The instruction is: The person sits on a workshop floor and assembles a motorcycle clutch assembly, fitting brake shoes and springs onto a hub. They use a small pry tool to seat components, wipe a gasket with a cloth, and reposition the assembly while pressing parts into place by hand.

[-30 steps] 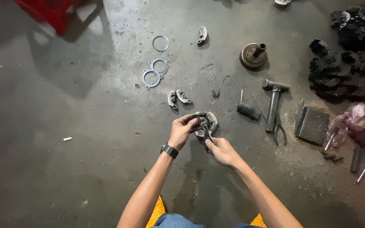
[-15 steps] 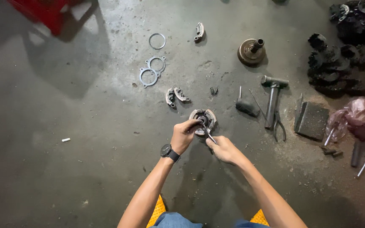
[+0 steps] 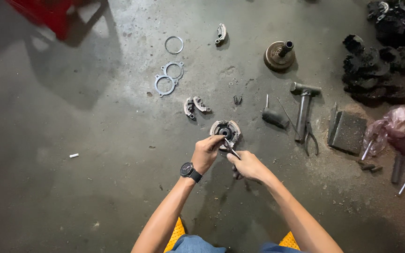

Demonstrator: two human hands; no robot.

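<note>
Nearest, the right hand (image 3: 248, 166) is curled around a slim metal tool (image 3: 231, 149), its fingers closed on the handle and the tip angled up and left. Just left of it, the left hand (image 3: 207, 153), a dark watch (image 3: 189, 171) on its wrist, grips the near edge of a round metal clutch part (image 3: 225, 130) resting on the concrete floor (image 3: 94, 178); the tool's tip meets the part's dark centre, just beyond the fingertips. Farther off lie two curved shoes (image 3: 195, 106), flat rings (image 3: 168, 79) and a hammer (image 3: 303, 107).
</note>
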